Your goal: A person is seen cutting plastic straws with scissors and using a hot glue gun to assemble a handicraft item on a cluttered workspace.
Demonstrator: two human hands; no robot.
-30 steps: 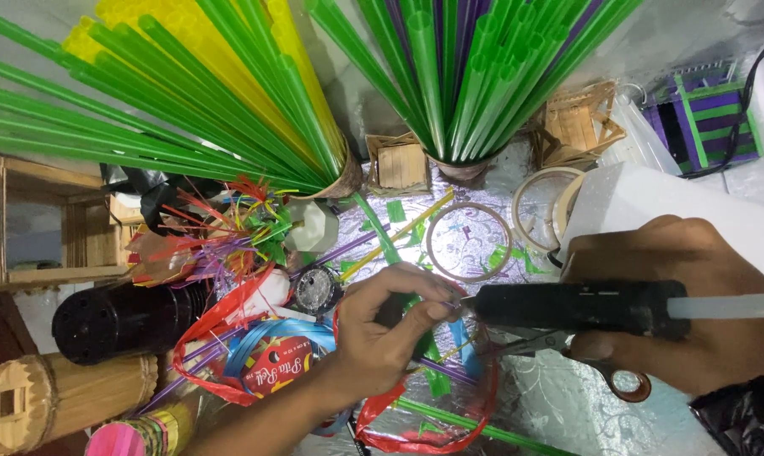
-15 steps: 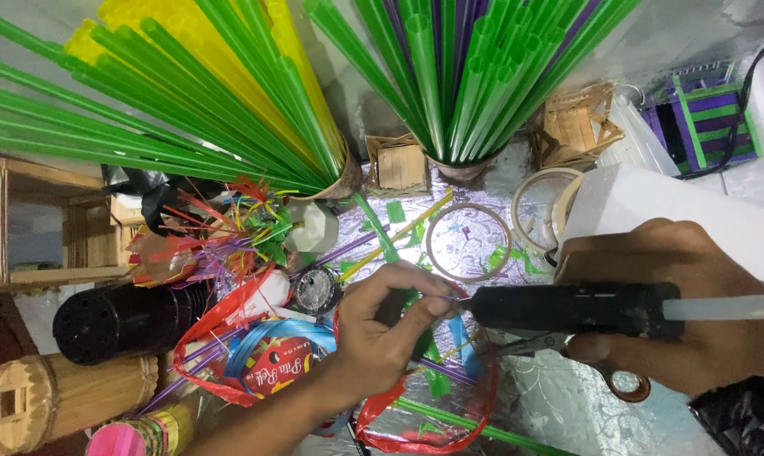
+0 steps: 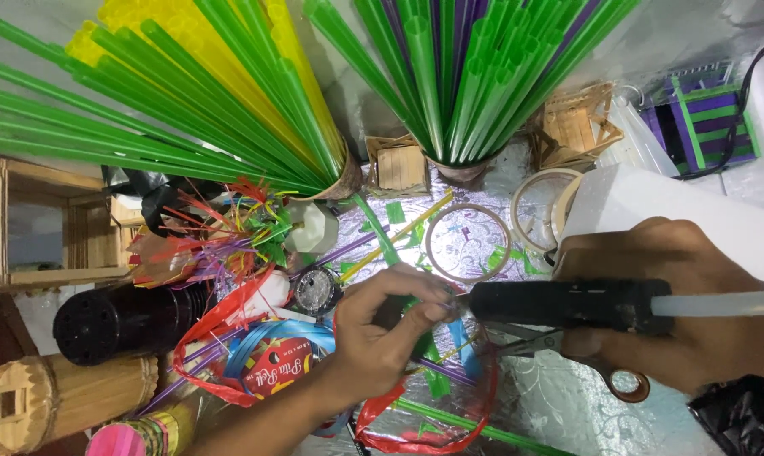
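Gluing step under way. Right hand (image 3: 694, 312) wrapped round black glue gun (image 3: 559, 305), nozzle meeting left hand (image 3: 382, 333) fingertips, which pinch small piece, probably purple straw bit, partly hidden. Scissors (image 3: 568, 355) beneath gun. Next: steady bead, firm pinch.

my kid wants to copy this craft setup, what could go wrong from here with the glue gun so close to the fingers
1. The glue gun nozzle nearly touches the left hand fingertips, so a burn seems likely.
2. Open scissors lie right under the right hand; a slip could nick it.
3. Loose red ribbon and green straws crowd the work, so stray glue may stick to them.
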